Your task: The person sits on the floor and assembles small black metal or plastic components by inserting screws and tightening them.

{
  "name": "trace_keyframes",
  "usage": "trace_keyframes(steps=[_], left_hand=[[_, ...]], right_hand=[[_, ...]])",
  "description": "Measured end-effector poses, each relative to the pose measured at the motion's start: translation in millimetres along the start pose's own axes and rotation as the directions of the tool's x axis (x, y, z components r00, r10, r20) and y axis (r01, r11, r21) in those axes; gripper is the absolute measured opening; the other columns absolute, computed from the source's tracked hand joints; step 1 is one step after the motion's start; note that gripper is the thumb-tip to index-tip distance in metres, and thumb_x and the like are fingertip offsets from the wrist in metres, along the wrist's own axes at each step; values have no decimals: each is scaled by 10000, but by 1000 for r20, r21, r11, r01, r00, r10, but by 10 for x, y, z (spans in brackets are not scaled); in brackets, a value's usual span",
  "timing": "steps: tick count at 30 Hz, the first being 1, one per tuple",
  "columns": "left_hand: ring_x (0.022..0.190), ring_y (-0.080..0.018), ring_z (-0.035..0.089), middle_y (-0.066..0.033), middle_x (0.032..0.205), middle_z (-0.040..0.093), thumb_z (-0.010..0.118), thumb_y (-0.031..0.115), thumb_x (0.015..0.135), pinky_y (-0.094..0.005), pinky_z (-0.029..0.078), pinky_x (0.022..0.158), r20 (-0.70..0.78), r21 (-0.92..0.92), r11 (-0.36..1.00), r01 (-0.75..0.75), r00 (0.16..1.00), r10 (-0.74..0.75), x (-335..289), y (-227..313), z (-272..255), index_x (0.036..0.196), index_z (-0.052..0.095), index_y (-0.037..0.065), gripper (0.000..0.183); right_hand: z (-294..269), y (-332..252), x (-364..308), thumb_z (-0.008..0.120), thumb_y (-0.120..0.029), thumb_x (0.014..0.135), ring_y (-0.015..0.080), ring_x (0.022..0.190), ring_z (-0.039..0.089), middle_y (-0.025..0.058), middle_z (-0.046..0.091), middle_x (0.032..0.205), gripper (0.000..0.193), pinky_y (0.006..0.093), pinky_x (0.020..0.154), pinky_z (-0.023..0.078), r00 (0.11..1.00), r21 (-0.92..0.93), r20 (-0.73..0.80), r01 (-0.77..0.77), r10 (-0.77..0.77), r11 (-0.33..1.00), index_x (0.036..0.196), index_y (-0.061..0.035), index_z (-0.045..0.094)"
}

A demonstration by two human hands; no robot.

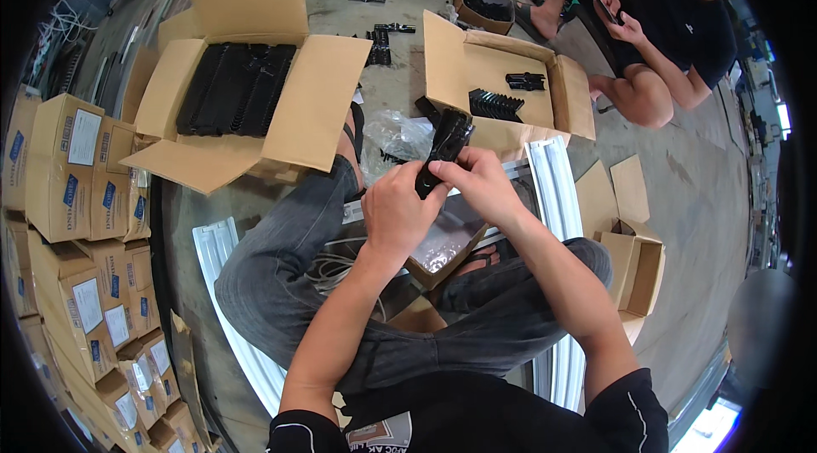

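Observation:
Between my hands, in front of my lap, is a black plastic bracket-like part [449, 142], tilted with its wider end up and away from me. My left hand [400, 202] closes round its lower end, and my right hand [483, 183] grips it from the right with the thumb on top. The fingers cover much of its lower half. Below my hands stands an open carton [447, 264] with clear plastic inside. Straight ahead to the right, an open carton [502, 53] holds a row of black parts [495, 104] and a loose one [525, 81].
At the left front, an open carton [328, 104] is packed with black parts [234, 88]. Stacked sealed cartons [81, 172] line the left side. White metal profiles [557, 197] lie beside my legs. Another person [681, 36] sits at the upper right holding a phone. Crumpled clear plastic [398, 136] lies ahead.

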State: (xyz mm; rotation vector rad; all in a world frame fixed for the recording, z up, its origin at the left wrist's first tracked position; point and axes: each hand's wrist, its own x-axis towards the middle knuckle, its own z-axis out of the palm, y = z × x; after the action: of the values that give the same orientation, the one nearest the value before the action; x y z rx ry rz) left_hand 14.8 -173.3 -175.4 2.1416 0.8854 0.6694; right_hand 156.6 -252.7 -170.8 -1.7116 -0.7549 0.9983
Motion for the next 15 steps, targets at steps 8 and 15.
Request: trace_keyframes(steps=[8,15], left_hand=[[600,-28,457,45,626,522,771,305,835,-226,365,503,347,-370,854,367,907,-239,171,-43,-274,974,711,-50,387],[538,5,352,77,742,533,682,199,886,-175,267,462,713,-678,220,701,700,-36,166,-168,-307,1128,658,-23,330]], right_hand=[[-224,-137,42,726,-365,890,54,640,485,-12,569,696,392,225,548,386,981,96,166,-115,98,989,827,14,646],[-265,-299,11,724,-338,894,67,675,473,-20,571,727,315,228,616,376,960,369,272,-41,-66,928,836,-37,651]])
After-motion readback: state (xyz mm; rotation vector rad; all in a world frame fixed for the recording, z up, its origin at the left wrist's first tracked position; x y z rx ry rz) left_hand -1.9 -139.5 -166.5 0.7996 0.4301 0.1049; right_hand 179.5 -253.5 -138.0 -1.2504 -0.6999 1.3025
